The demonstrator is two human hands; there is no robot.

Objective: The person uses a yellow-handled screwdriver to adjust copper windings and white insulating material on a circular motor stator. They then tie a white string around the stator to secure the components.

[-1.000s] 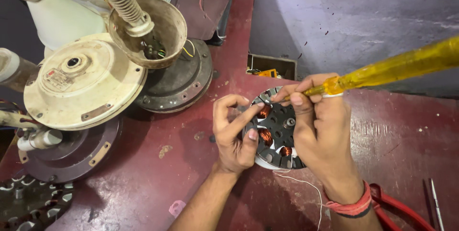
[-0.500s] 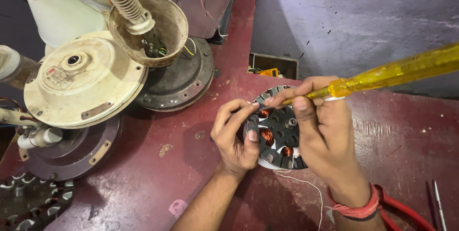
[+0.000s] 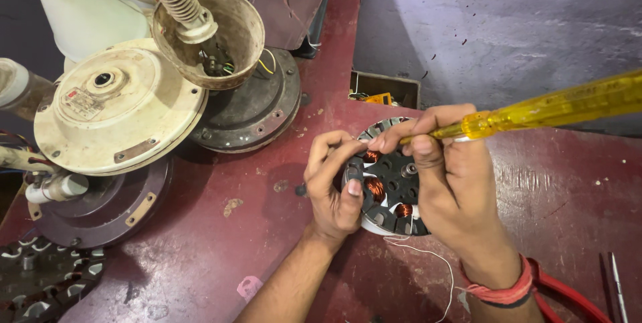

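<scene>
Both hands close on the work at the lower centre of the frame: the left hand [image 3: 334, 192] curls its grip around the near-left rim of a round black stator [image 3: 390, 182], thumb pressed down on its face, while the right hand [image 3: 455, 182] pinches a yellow translucent screwdriver [image 3: 555, 105] between thumb and forefinger, its handle running off to the upper right and its tip hidden behind the fingers at the stator's top edge. A second ago the left forefinger stood lifted and pointing into the windings; now it has folded down and the whole hand has settled onto the rim, which I read as a change from probing to steadying the part against the tool. Copper coils [image 3: 374, 189] show in the slots between the hands. A thin white thread [image 3: 428, 256] trails from under the stator toward the bottom edge, and a red band [image 3: 498, 289] circles the right wrist. All of it rests on a worn maroon bench [image 3: 221, 243]. Farther off, at left, a cream fan motor cover [image 3: 117, 105] leans over a dark housing [image 3: 100, 206]; beyond it a tan cup-shaped canopy [image 3: 214, 35] with a ribbed rod sits over a second dark housing [image 3: 257, 105]. A small open box [image 3: 384, 89] sits by the grey wall [image 3: 501, 22].
</scene>
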